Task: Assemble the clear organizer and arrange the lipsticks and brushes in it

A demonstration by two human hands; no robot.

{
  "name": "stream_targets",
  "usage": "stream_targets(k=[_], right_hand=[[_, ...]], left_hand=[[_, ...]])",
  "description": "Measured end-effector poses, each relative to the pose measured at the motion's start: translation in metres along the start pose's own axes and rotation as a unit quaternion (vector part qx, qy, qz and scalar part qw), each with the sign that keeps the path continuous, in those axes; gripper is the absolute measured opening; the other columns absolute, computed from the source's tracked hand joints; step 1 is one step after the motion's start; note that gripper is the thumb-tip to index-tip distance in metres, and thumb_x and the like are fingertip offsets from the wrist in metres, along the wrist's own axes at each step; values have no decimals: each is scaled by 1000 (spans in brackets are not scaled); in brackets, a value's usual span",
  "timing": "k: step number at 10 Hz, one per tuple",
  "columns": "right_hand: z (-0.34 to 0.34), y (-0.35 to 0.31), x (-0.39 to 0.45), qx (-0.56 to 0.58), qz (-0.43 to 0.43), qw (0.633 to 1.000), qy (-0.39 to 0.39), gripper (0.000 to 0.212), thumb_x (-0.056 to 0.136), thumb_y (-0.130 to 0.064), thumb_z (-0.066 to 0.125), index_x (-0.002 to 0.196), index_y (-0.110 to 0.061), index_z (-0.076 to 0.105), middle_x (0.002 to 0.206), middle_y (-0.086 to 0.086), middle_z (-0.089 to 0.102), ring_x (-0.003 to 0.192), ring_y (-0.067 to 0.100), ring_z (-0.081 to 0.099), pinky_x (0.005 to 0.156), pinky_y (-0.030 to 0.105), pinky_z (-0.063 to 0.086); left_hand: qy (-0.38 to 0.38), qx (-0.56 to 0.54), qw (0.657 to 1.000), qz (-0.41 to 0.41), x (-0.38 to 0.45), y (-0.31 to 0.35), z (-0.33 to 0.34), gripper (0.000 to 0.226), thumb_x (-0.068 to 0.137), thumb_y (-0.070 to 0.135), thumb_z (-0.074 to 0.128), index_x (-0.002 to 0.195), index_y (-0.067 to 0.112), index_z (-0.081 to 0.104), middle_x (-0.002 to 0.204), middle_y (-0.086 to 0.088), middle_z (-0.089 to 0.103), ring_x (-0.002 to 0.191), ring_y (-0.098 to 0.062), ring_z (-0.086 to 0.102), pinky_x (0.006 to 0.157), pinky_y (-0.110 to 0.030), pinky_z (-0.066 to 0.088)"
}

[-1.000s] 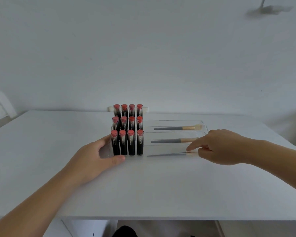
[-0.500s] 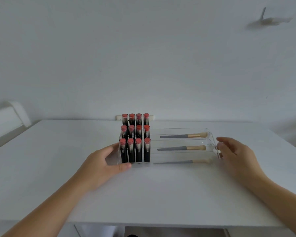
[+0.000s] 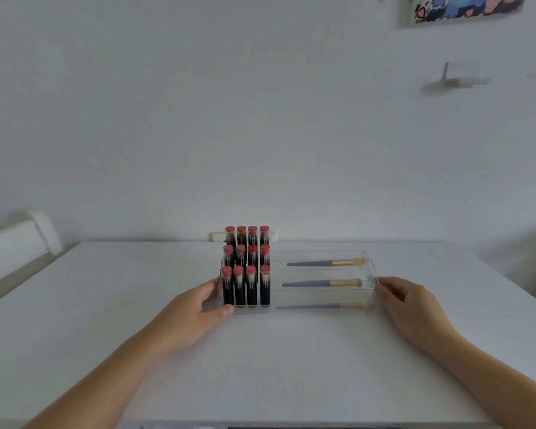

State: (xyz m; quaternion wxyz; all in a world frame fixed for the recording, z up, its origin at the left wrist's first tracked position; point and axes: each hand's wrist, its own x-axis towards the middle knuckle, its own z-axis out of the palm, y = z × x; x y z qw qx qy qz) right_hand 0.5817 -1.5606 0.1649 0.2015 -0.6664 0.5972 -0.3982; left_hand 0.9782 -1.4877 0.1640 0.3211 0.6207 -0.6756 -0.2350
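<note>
The clear stepped organizer (image 3: 316, 253) stands on the white table (image 3: 106, 305), near its far middle. Several black lipsticks with red tops (image 3: 245, 284) stand upright in three rows in its left part. Three grey-handled brushes lie lengthwise in its right part, one per step: the back brush (image 3: 324, 262), the middle brush (image 3: 321, 283) and the front brush (image 3: 321, 305). My left hand (image 3: 194, 317) grips the organizer's left end, thumb at the front corner. My right hand (image 3: 410, 308) holds the right end with its fingertips on the side wall.
A white wall rises just behind the table. A white chair back (image 3: 16, 243) stands off the table's left side. A small white socket strip (image 3: 218, 236) sits behind the lipsticks. A picture (image 3: 464, 7) hangs high on the right.
My right hand left the front brush and moved to the organizer's right end. The left hand kept its hold. The camera tilted upward, showing more wall.
</note>
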Motion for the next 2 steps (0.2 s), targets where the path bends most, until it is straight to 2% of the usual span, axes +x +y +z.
stream_targets(k=[1, 2], right_hand=[[1, 1, 1, 0, 5, 1000, -4, 18, 97, -39, 59, 82, -45, 68, 69, -25, 69, 69, -6, 61, 59, 16, 41], [-1, 1, 0, 30, 21, 999, 19, 11, 96, -37, 62, 92, -40, 72, 72, -20, 70, 80, 0, 64, 63, 17, 41]], left_hand=[[-10, 24, 1000, -9, 4, 7, -2, 62, 99, 36, 65, 155, 41, 37, 152, 22, 46, 144, -2, 41, 120, -30, 33], [-3, 44, 999, -19, -1, 8, 0, 67, 98, 43, 65, 156, 44, 32, 154, 21, 44, 147, -7, 38, 117, -28, 33]])
